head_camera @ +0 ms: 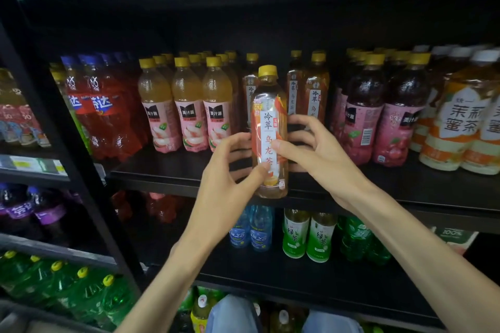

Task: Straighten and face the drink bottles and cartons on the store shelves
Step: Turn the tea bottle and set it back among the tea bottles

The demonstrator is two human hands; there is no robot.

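Observation:
An oolong tea bottle [269, 127] with a yellow cap and a white-and-orange label stands upright at the front edge of the black middle shelf [405, 192], label facing me. My left hand [230, 167] grips its lower left side, thumb on the label. My right hand [311, 149] grips its right side, thumb across the label and fingers curled behind. More oolong tea bottles [315, 92] stand further back in the same row.
Peach juice bottles [189, 105] stand left of the held bottle, red soda bottles [100, 105] beyond them. Dark red juice bottles [384, 111] and jasmine tea bottles [460, 116] stand to the right. Green tea bottles [308, 235] and blue bottles [251, 230] fill the shelf below.

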